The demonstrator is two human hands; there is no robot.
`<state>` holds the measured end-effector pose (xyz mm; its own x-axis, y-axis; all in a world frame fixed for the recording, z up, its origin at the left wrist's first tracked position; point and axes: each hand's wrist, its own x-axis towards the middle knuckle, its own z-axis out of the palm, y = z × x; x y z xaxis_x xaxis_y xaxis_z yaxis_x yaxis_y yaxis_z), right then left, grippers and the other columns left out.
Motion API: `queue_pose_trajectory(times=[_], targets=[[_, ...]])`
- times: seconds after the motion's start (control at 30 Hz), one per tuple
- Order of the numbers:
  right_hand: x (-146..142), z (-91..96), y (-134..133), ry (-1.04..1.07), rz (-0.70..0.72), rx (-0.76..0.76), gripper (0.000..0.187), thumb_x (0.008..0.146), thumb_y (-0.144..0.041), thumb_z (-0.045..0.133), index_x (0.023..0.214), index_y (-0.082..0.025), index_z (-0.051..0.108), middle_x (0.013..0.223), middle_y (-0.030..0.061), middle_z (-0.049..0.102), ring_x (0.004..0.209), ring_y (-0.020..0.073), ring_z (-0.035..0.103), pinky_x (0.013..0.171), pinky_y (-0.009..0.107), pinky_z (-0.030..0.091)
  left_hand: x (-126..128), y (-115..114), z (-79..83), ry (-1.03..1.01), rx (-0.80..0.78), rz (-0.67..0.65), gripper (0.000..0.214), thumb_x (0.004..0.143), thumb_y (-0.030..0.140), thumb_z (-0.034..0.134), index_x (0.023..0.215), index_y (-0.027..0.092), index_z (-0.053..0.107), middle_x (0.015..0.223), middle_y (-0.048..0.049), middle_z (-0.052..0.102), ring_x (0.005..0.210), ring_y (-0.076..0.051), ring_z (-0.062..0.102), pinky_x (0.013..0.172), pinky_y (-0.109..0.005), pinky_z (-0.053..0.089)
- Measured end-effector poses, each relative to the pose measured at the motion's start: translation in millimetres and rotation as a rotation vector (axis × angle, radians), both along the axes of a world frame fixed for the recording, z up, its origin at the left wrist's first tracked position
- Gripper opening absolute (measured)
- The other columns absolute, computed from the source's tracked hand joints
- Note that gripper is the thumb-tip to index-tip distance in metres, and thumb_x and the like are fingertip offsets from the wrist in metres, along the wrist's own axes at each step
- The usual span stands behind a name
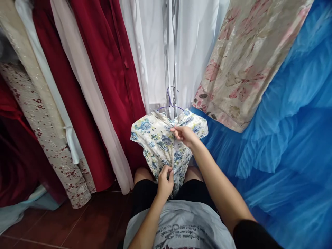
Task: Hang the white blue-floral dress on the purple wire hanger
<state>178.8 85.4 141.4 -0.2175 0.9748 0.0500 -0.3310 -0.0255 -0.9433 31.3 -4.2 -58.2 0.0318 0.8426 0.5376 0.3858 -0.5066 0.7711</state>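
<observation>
A white blouse with blue and yellow flowers (158, 138) hangs on a thin purple hanger (170, 103), its lower part lying between the person's thighs. My left hand (165, 181) pinches the front edge of the blouse low down, near the middle line. Higher up, just below the collar, my right hand (183, 135) has thumb and finger closed on the same front edge. The fabric runs fairly straight between the two hands. Any buttons under the fingertips are too small to make out.
Long garments hang all round: dark red dresses (103, 52) and a pale pink one (85, 79) leftward, white cloth (153, 52) behind the hanger. To the right are a beige floral garment (238, 69) and a blue tulle gown (285, 145). Dark red tiles (85, 224) cover the floor.
</observation>
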Motion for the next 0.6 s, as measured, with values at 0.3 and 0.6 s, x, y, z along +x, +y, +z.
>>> queue_pose_trajectory(times=[0.3,0.6], targets=[[-10.9,74.7,17.5,0.050,0.097,-0.034,0.034,0.104,-0.014,0.036,0.089,-0.009,0.066,0.045,-0.0019,0.053,0.036,0.0058,0.042,0.035,0.014,0.029,-15.5,17.4,-22.1,-0.012,0.055,0.070,0.011,0.096,0.026,0.052,0.094,0.019,0.060,0.089,-0.0048,0.065,0.086,-0.020,0.063,0.080,-0.031,0.050],[-6.5,53.5,-1.4,-0.290,0.026,0.235,0.035,0.100,-0.032,0.045,0.078,-0.014,0.066,0.047,0.0014,0.060,0.037,0.0092,0.049,0.039,0.019,0.031,-21.6,91.6,200.9,0.090,0.499,0.011,0.034,0.102,0.028,0.048,0.134,0.024,0.059,0.100,-0.0047,0.068,0.089,-0.017,0.063,0.088,-0.032,0.049]])
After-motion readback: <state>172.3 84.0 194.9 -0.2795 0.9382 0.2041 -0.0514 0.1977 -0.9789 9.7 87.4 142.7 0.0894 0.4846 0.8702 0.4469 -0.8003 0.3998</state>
